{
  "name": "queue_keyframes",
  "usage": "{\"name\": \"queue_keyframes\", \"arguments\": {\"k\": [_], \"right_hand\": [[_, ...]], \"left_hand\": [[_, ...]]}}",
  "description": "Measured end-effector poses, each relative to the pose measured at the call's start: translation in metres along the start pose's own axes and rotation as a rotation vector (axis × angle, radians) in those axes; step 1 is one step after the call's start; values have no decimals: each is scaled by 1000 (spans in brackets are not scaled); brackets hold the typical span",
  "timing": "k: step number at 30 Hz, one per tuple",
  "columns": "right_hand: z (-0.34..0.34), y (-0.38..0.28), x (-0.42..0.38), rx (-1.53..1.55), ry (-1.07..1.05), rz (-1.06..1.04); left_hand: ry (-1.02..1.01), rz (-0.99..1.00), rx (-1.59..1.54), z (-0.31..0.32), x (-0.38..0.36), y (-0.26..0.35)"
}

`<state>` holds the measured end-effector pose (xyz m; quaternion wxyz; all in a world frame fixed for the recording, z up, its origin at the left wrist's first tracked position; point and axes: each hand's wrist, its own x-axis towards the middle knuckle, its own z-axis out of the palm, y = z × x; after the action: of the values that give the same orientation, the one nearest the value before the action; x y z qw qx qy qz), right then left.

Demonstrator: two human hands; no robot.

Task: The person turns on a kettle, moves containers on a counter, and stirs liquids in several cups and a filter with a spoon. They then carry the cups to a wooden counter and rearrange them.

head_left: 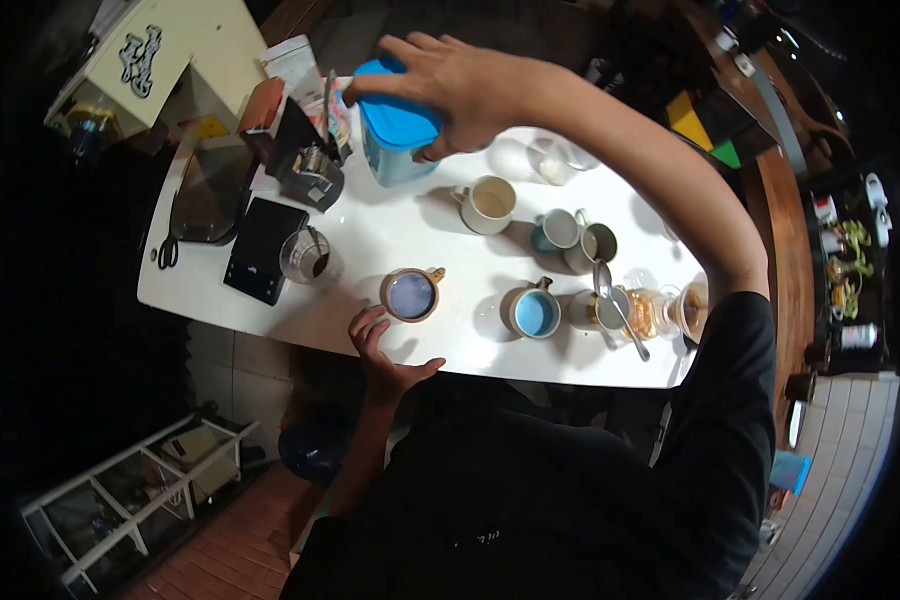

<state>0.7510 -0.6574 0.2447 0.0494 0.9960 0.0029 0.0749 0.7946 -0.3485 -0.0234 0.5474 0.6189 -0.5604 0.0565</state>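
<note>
Right hand [460, 85]: extended to the far side of the white table [390, 235], fingers spread and draped over the blue lid [395, 115] of a clear plastic container [395, 150]. Palm on top of the lid, fingertips curling over its left edge; whether pressing or merely resting cannot be told.

Container: upright, long axis vertical, at the far edge of the table, left of centre, directly beneath the right hand.

Left hand [380, 350]: at the near table edge, fingers loosely spread, thumb out to the right, holding nothing. Fingertips just beside a brown mug [411, 295] of pale bluish liquid, not visibly touching it.

Container well apart from the left hand, far across the table; right hand clearly the nearer.

Surroundings: cream mug [490, 203] just near-right of the container; blue-lined cup [533, 312] right of the brown mug; spoon [618, 305] in a cup farther right; black scale [265, 250] at left.
</note>
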Motion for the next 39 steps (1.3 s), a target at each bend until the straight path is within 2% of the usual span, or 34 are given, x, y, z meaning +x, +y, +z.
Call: {"name": "queue_keyframes", "arguments": {"k": [5,7,10,11,15,16,18,19,20,23,25,28,32,33,34,36,39], "right_hand": [[-76,-25,-61,-146,149,153],[-142,-56,-105,9,-161,254],[-198,-99,-175,129,-221,391],[-173,-79,-204,-136,-139,404],[-242,-186,-302,-2,-100,673],[-248,-199,-329,-24,-98,754],[-255,-221,-386,-85,-131,760],[-251,-244,-405,-139,-69,903],[-267,-265,-429,-72,-143,935],[-263,-313,-496,-197,-68,1134],[-301,-368,-513,-38,-201,1311],[-313,-410,-579,-38,-256,1514],[-288,-455,-685,-198,-261,1720],[-278,-467,-716,-334,-206,1687],[-281,-474,-732,-338,-214,1699],[-284,-483,-758,-121,-352,1955],[-273,-493,-812,-71,-338,1998]], "left_hand": [[-34,77,-174,10,30,41],[-28,155,-300,25,41,60],[-102,261,-459,53,54,97],[-141,284,-483,58,60,115],[-282,344,-691,98,52,171],[-327,378,-753,108,45,183],[-427,347,-820,127,31,210],[-446,361,-933,137,25,231],[-479,387,-973,146,17,248],[-632,402,-1048,168,-8,301],[-680,411,-1092,187,-29,338],[-758,387,-1177,209,-65,399],[-829,443,-1275,236,-109,473],[-832,465,-1294,244,-119,485],[-839,465,-1307,249,-128,500],[-861,456,-1343,254,-143,525],[-886,493,-1315,260,-158,547]]}}
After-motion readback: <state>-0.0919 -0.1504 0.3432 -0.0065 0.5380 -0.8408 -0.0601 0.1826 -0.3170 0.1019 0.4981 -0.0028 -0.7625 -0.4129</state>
